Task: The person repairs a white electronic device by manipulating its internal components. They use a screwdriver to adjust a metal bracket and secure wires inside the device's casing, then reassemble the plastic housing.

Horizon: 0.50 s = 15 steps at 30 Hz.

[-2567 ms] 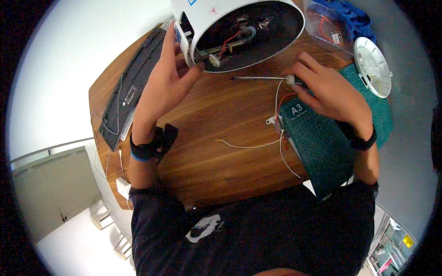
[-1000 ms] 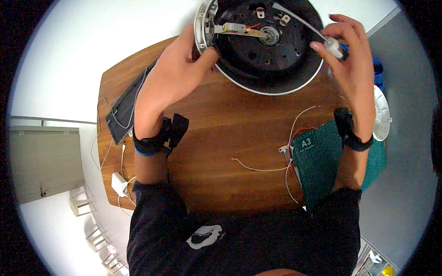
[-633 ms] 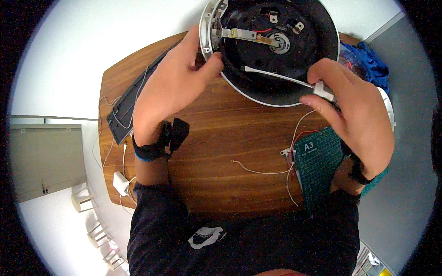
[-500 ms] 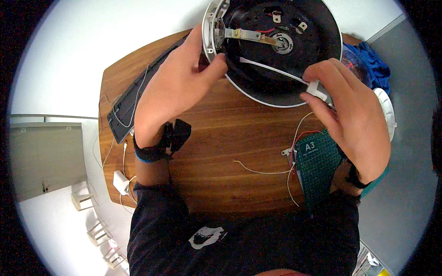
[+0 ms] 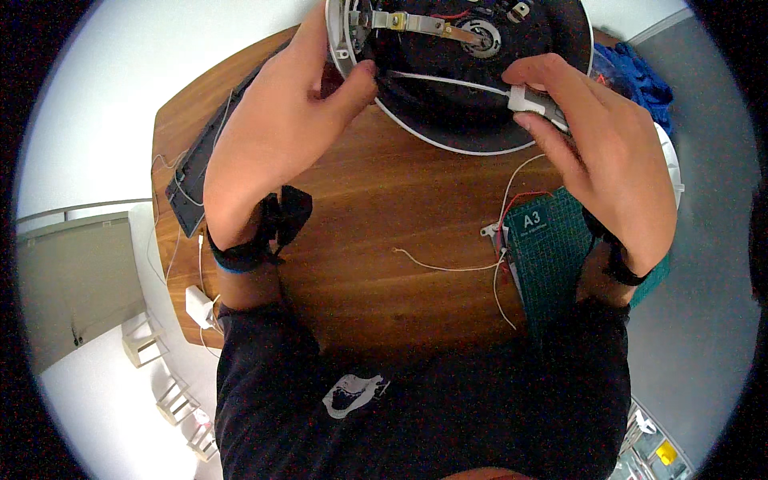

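Note:
At the top of the view a round appliance housing, black inside with a white rim, lies tilted with its open side showing. A metal strip runs across it to a ring at its middle. My left hand is closed round the white side part at its left, the fingers hidden behind. In my right hand is a screwdriver with a grey and white handle. Its long thin shaft points left across the housing. The tip lies near my left thumb, and I cannot tell what it touches.
A green cutting mat lies at right on the wooden table, beside loose thin wires. A long black panel and a white adapter are at left. Blue cloth and a white round part lie at right.
The whole scene has shifted up and left in the view. The screwdriver's shaft lies more level than before. Both hands keep their hold.

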Each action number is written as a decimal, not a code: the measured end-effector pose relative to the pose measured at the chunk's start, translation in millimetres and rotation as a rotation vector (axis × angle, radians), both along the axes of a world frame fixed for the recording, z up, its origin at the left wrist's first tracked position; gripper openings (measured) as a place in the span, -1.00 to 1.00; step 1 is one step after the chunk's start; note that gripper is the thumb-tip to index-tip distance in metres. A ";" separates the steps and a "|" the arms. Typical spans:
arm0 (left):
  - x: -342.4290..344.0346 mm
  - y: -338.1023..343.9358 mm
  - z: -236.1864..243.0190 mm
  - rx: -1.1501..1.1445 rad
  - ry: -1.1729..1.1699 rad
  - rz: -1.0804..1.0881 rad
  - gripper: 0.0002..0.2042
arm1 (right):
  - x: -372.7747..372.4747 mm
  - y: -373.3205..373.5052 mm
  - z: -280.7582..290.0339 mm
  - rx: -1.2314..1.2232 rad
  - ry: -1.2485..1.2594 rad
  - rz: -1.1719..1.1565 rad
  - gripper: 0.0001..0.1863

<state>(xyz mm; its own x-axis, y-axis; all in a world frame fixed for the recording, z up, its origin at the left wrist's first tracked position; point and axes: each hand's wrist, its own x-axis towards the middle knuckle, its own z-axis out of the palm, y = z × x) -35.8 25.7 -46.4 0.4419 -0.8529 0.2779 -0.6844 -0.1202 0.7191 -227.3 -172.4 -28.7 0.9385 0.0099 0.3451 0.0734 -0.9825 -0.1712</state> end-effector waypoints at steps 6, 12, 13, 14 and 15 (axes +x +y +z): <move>-19.0 1.8 20.4 0.161 0.173 0.193 -0.40 | 1.8 9.1 3.9 0.028 -0.019 -0.006 -0.69; -20.4 8.5 11.0 0.235 -0.050 0.186 -0.44 | 4.8 12.3 3.9 0.004 -0.086 0.010 -0.71; -13.7 14.0 1.4 0.263 -0.086 0.214 -0.52 | 6.7 13.4 5.0 -0.023 -0.109 0.017 -0.70; -10.5 12.9 -3.0 0.206 -0.072 0.172 -0.51 | 5.7 12.7 8.0 -0.057 -0.127 0.008 -0.70; -8.0 11.3 -6.0 0.150 -0.057 0.128 -0.50 | 4.5 12.4 11.1 -0.092 -0.144 -0.002 -0.70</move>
